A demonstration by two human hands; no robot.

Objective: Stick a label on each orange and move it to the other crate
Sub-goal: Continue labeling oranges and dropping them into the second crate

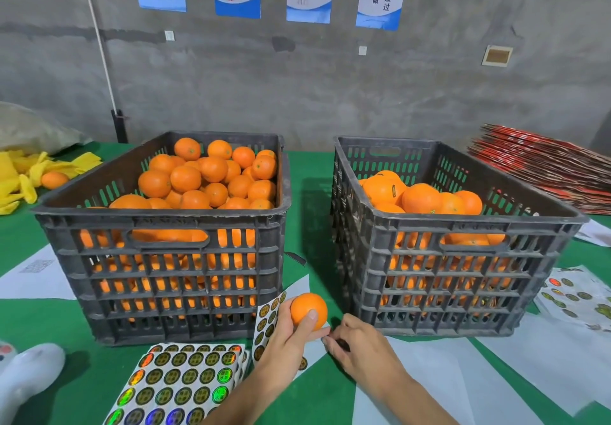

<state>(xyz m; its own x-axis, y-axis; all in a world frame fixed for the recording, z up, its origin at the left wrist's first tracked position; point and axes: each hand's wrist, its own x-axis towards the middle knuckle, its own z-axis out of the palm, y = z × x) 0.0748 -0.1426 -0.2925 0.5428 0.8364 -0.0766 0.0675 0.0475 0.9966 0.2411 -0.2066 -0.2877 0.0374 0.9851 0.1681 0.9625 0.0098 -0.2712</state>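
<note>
Where the green worktop (pixel 314 173) meets the grey wall, two dark slatted crates side by side: left crate (pixel 172 279) heaped with oranges, right crate (pixel 443 279) partly filled, some fruit there already labelled. Toward the right rear corner, a stack of flattened red cartons (pixel 545 166). At the near edge, label sheets (pixel 178 385) of round holographic stickers. Between the crates at the front, left hand (pixel 291 335) gripping one orange (pixel 308 310), thumb across its front. Just beside it, right hand (pixel 357 345), fingers (pixel 330 340) pinched together near the fruit; anything held there too small to tell.
</note>
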